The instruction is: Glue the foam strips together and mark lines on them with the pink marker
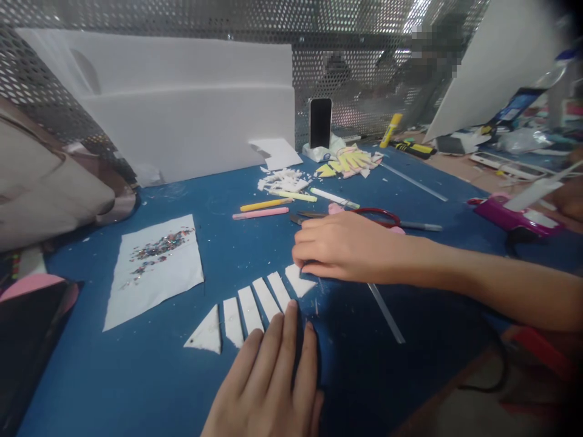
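On the blue table lies a fish-like row of cut white foam board pieces: a triangular head piece (pixel 207 332), several narrow strips (pixel 249 308) and a tail-shaped piece (pixel 298 281) at the right end. My left hand (pixel 273 370) is spread flat, its fingertips resting over the lower ends of the strips. From the right, my right hand (pixel 341 246) curls its fingers closed at the upper right edge of the tail-shaped piece; its fingertips are partly hidden. Just behind this hand are red-handled scissors (pixel 380 212) and a clear glue stick (pixel 387 312) that reaches out under the wrist.
A white sheet with glittery bits (pixel 159 291) lies left. Behind are a pink marker (pixel 260 213), an orange marker (pixel 266 205), white scraps (pixel 285 181) and yellow pieces (pixel 350 161). A phone (pixel 320 123) stands upright. A magenta glue gun (pixel 519 217) lies right.
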